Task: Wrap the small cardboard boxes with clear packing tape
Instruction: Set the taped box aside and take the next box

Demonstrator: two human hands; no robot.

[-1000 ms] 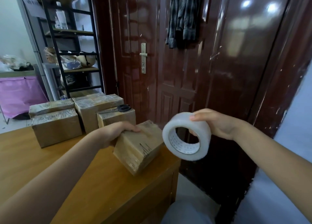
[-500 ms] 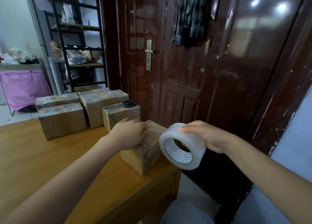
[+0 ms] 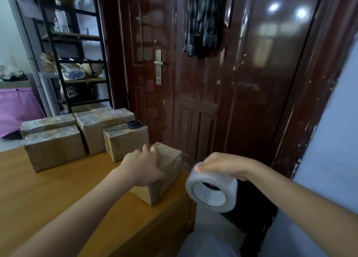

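the left hand [image 3: 144, 166] presses its curled fingers over the small box [image 3: 160, 176] at the table's [image 3: 48, 194] right edge, near its far corner. the right hand [image 3: 222, 166] grips the tape roll [image 3: 212, 192] just beside it. wrapping looks underway; next, probably pull tape around the box.

Both forearms are bare from the lower frame edge to the wrist, with no sleeve showing on either. The left hand [image 3: 142, 166] and the right hand [image 3: 222, 165] wear no gloves, and no ring, watch or bracelet shows on them. A short, unpainted nail shows on a fingertip [image 3: 197, 167] of the right hand. Below the arms, near the bottom edge, a knee [image 3: 209, 243] is covered in plain grey-blue cloth with no visible pattern or seam.
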